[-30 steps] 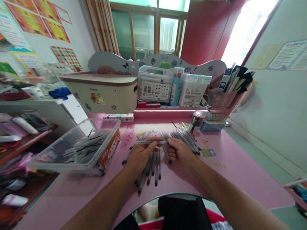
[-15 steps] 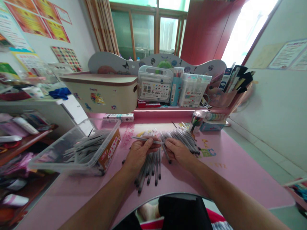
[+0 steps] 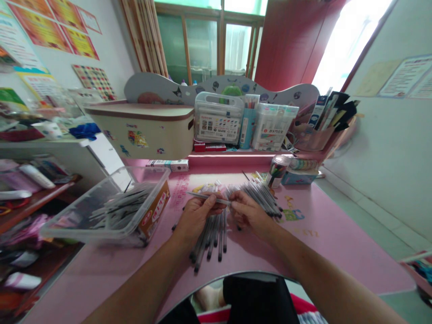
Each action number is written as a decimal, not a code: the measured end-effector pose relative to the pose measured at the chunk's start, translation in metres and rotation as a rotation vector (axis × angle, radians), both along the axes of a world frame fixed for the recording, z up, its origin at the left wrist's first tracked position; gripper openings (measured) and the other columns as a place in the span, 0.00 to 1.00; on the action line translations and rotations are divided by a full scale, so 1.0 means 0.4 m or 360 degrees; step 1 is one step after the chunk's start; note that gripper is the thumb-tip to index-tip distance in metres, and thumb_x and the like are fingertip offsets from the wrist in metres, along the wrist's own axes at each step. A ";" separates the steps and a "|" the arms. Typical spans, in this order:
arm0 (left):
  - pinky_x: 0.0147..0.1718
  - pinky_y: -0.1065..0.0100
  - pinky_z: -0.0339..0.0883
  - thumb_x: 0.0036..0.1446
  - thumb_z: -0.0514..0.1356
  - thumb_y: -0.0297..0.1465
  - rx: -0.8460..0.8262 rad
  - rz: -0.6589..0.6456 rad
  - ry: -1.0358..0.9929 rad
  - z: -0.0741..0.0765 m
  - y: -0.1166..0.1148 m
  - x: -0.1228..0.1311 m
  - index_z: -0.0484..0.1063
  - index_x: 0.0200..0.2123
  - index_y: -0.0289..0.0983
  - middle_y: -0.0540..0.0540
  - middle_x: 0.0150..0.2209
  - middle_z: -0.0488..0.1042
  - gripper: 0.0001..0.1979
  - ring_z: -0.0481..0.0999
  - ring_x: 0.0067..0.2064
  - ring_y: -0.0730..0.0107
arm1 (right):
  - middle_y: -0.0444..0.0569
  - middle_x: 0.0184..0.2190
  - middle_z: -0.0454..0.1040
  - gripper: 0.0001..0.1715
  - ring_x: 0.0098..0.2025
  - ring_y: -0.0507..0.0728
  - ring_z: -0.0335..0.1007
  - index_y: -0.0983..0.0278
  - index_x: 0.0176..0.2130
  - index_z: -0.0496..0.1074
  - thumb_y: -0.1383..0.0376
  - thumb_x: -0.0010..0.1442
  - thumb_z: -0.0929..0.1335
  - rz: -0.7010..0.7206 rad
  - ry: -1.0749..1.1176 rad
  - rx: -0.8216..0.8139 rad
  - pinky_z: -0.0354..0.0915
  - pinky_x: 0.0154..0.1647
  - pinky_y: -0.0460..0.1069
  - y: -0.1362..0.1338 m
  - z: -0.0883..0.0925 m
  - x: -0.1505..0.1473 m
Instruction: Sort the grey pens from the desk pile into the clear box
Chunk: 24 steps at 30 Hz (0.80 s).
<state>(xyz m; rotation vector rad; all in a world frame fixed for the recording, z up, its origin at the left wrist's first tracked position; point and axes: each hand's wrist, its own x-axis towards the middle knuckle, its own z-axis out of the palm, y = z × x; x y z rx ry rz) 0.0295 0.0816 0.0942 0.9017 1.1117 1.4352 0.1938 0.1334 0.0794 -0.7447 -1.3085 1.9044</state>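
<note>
My left hand [image 3: 195, 216] is closed round a thin grey pen [image 3: 196, 195], which lies almost level with its left end sticking out past the fingers. At the pen's other end, the fingertips of my right hand [image 3: 249, 212] are pinched together. Beneath and in front of my left hand, several clear pens with black ends [image 3: 216, 240] lie fanned on the pink desk [image 3: 324, 252]. Another bunch of similar pens [image 3: 265, 198] lies beyond my right hand, partly hidden by it.
An open clear plastic box [image 3: 91, 235] with grey and black pen parts stands on the left. A lidded cream bin [image 3: 151, 135], a clear marker case [image 3: 219, 119] and a pink pen holder [image 3: 308, 137] line the raised shelf. A pen jar [image 3: 277, 171] stands at the desk's back right.
My right fingers have shifted slightly and come closer round the right end of the pen. My left hand and the pens on the desk look unchanged.
</note>
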 end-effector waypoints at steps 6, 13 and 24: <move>0.36 0.67 0.74 0.49 0.68 0.44 -0.0006 0.0022 -0.0001 -0.002 0.001 -0.002 0.78 0.35 0.32 0.41 0.34 0.82 0.20 0.81 0.35 0.64 | 0.37 0.17 0.57 0.25 0.16 0.45 0.48 0.63 0.26 0.63 0.46 0.56 0.69 0.0064 -0.0149 0.0040 0.42 0.13 0.42 0.002 -0.002 0.003; 0.36 0.68 0.74 0.52 0.67 0.43 0.0010 0.0014 0.0013 -0.002 -0.001 -0.003 0.78 0.36 0.32 0.40 0.35 0.81 0.18 0.80 0.35 0.65 | 0.36 0.22 0.64 0.24 0.15 0.45 0.51 0.59 0.38 0.64 0.50 0.50 0.74 0.0042 0.0072 -0.0211 0.41 0.12 0.40 -0.004 0.005 0.001; 0.33 0.68 0.73 0.50 0.67 0.45 -0.0014 0.0172 0.0041 0.004 0.003 -0.007 0.78 0.34 0.32 0.41 0.33 0.81 0.20 0.80 0.33 0.65 | 0.33 0.16 0.60 0.19 0.13 0.45 0.51 0.61 0.32 0.62 0.57 0.51 0.74 0.0023 0.0010 -0.0041 0.45 0.10 0.40 0.002 -0.010 0.001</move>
